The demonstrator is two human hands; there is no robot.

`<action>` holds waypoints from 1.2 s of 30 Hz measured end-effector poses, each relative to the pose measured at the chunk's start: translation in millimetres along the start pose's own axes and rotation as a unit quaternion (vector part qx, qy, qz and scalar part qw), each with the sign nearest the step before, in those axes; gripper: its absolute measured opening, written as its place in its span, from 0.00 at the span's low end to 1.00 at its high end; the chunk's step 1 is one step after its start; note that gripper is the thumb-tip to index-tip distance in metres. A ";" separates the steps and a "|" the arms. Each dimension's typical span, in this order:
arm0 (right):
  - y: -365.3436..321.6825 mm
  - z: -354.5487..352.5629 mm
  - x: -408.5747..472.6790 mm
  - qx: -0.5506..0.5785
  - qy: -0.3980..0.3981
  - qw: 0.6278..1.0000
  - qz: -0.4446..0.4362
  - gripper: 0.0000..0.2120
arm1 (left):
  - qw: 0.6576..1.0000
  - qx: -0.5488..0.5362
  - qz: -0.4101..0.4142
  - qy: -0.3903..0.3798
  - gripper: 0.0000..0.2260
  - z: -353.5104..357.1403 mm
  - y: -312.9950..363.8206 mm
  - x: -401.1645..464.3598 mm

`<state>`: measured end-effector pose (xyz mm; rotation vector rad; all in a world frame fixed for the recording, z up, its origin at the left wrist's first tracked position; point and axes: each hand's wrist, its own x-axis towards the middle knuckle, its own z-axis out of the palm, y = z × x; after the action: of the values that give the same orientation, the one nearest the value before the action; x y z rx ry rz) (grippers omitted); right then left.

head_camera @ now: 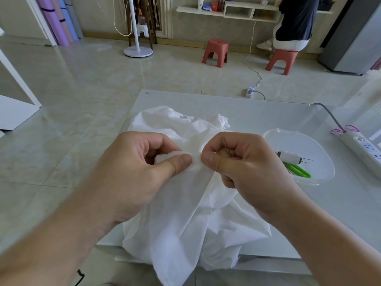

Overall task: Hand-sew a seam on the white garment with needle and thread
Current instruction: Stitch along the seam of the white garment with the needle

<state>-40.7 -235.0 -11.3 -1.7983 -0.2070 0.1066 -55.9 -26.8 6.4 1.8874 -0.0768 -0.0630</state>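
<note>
The white garment (185,213) lies bunched on the glass table (268,112) in front of you, its lower part spilling over the near edge, and a fold of it is lifted between your hands. Your left hand (134,168) pinches that fold between thumb and curled fingers; your right hand (243,166) pinches the same fold just beside it, thumb tips nearly touching. You cannot make out the needle in your right fingers. To your right on the table sits a clear plastic tub (321,174) holding a white thread spool (289,157) and green-handled scissors (296,170). A power strip (362,149) lies beyond it, and two red stools (215,51) stand on the floor
</note>
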 end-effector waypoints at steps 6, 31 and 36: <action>-1.4 1.4 -0.2 0.014 -0.002 1.000 0.002 0.07 | 1.000 -0.010 0.001 0.003 0.13 0.9 -0.7 -0.1; -15.0 0.0 -8.6 -0.010 0.019 1.000 -0.017 0.07 | 0.998 -0.056 -0.005 0.019 0.08 0.7 -2.4 1.7; -19.1 3.2 -11.2 -0.023 0.034 0.999 -0.026 0.08 | 0.999 -0.042 0.004 0.020 0.08 1.8 -0.9 0.8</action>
<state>-53.9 -229.8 6.1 -1.8384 -0.2088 0.0041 -55.2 -28.3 5.0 1.8045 -0.0542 -0.0226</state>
